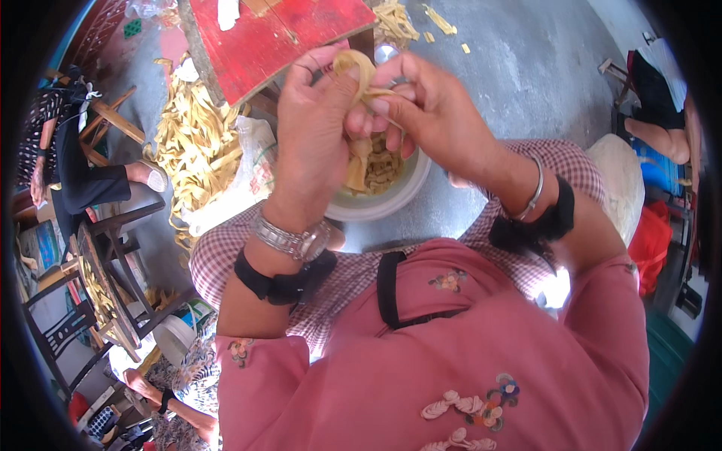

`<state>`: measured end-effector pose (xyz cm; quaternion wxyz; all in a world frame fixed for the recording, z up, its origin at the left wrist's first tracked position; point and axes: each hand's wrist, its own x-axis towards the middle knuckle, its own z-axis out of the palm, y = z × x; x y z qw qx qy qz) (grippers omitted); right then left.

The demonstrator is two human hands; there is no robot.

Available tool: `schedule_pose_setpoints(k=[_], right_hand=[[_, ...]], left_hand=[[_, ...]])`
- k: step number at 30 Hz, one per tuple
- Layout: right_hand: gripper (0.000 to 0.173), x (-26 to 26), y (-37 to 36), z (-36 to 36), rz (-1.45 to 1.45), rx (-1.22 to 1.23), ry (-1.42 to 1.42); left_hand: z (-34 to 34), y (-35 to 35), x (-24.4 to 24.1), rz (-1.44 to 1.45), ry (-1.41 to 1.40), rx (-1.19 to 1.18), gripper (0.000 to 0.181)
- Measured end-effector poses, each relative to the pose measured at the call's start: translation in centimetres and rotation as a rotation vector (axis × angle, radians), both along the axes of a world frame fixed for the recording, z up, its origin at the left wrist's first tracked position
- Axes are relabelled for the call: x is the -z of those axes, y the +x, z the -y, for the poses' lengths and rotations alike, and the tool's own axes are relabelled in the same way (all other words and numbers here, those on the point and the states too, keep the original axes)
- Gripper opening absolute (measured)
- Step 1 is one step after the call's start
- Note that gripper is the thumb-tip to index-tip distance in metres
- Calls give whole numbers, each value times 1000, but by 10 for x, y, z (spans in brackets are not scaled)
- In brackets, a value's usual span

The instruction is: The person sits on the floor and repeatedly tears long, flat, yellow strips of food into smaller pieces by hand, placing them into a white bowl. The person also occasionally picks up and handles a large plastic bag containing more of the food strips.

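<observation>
Between my two hands is a soft, flat pale-yellow strip (361,63), perhaps tofu skin, bent into a loop. My left hand (316,121) pinches the loop between thumb and fingers. On the other side, my right hand (437,107) grips the strip's end with thumb and forefinger. Below them a white plastic basin (366,212) stands between my knees, with small folded or knotted yellow pieces (385,172) in it. My fingers hide part of the strip and the basin's far side.
A heap of loose yellow strips (194,135) lies to the left beside a white plastic sack (256,152). Ahead stands a low red table (271,39). Other people sit at left, lower left and right. A wooden chair (62,327) is at far left.
</observation>
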<state>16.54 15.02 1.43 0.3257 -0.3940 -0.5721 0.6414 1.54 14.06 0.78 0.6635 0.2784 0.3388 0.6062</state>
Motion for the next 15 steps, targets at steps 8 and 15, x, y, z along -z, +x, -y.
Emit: schedule_pose_setpoints(k=[8,15], right_hand=[[7,0,3,9,-66,106,220],[24,8,6,-3,131,-30,906]], left_hand=[[7,8,16,32,-135,13,12],[9,14,24,-224,-196,4,8]])
